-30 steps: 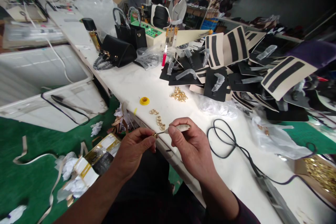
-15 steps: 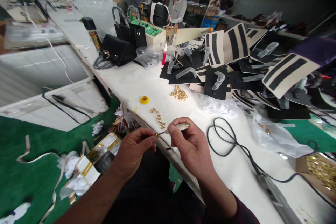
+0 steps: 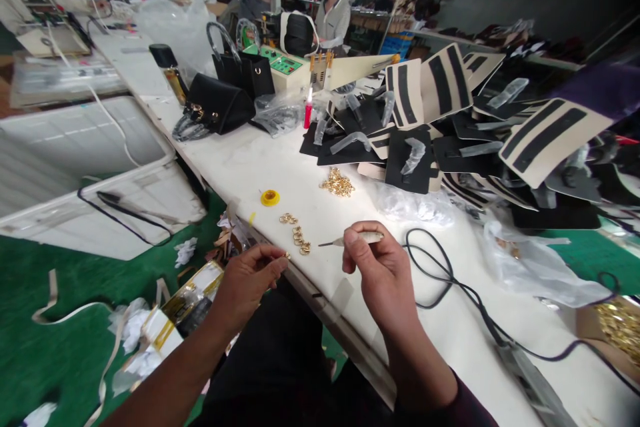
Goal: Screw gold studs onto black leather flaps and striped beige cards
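My left hand (image 3: 253, 275) is closed in a pinch on a small gold metal fitting (image 3: 288, 255), mostly covered by the fingertips, over the table's front edge. In my right hand (image 3: 383, 267) is a small screwdriver (image 3: 367, 237) with a pale handle; its thin dark shaft points left, apart from the fitting. Several gold fittings (image 3: 301, 240) lie in a short row on the white table just beyond my hands. A yellow round dish (image 3: 271, 198) with small contents sits to their left. Farther back lies a pile of gold hardware (image 3: 337, 183).
Black and beige bag panels (image 3: 407, 153) are heaped at the back right. Black handbags (image 3: 215, 103), a red bottle (image 3: 308, 110) and a machine (image 3: 285, 67) stand farther back. A black cable (image 3: 475, 300) crosses the right side. White bins (image 3: 90, 147) stand left. People work beyond.
My right hand has moved right, drawing the screwdriver's tip away from the gold fitting. My left hand has shifted slightly left, still pinching the fitting.
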